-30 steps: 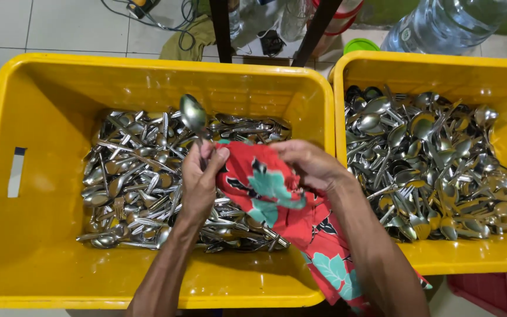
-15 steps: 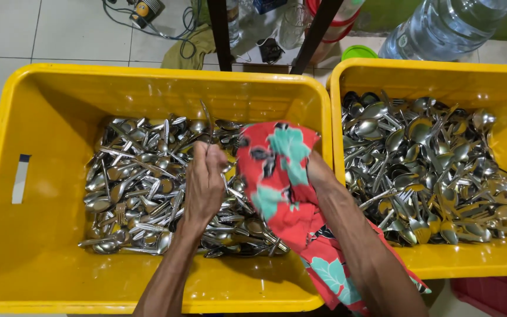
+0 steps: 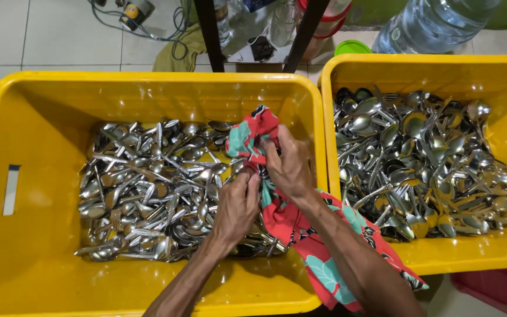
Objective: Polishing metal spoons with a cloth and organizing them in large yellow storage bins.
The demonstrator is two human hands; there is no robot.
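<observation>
Both forearms come up from the bottom edge and meet over the right half of the left yellow crate (image 3: 42, 88). The left hand (image 3: 237, 206) is turned palm down, its knuckles toward me, its fingers curled shut around a fold of the red and teal patterned cloth (image 3: 300, 235). Whether a spoon lies inside that fold I cannot tell, since the cloth and the fingers cover it. The right hand (image 3: 289, 164) sits just above and to the right of the left one, touching it, wrist bent. Its fingers are closed too, pinching the bunched upper end of the same cloth, so that a crumpled knot of fabric stands up above the knuckles, near the crate's far right corner. From the hands the cloth trails down under the right forearm, crosses the crate's near rim and hangs outside it toward the floor.

Under the hands lies a thick heap of steel spoons (image 3: 148, 194), covering the floor of the left crate and lying every way. Just beside it, touching along the rim, stands a second yellow crate (image 3: 500, 76), filled with its own pile of spoons (image 3: 423, 164). Behind the crates I see a large clear water bottle (image 3: 435, 23) on the tiled floor.
</observation>
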